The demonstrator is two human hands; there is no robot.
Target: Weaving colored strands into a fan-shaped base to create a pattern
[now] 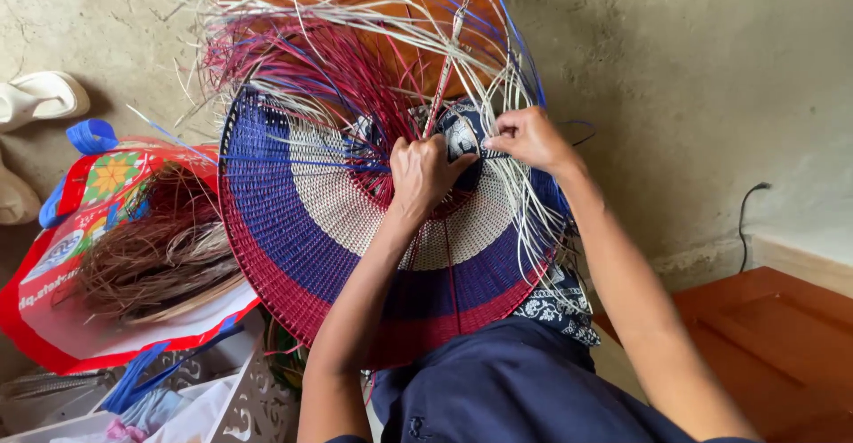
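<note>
A large round woven piece (293, 221) with red, blue and cream rings rests against my lap, loose red, blue and pale strands (355, 43) fanning out from its top. My left hand (422, 175) is closed on strands at the weaving edge near the centre. My right hand (530, 138) pinches pale strands beside it, at the upper right of the piece. A thin stick-like tool (449, 61) rises between the two hands. Patterned dark cloth (560, 305) shows behind the weave.
A red printed bag (53, 292) full of brown fibres (151, 256) lies at left. White sandals (40, 96) sit on the concrete floor at far left. A white perforated basket (222, 399) is at lower left. Wooden furniture (782, 345) stands at right.
</note>
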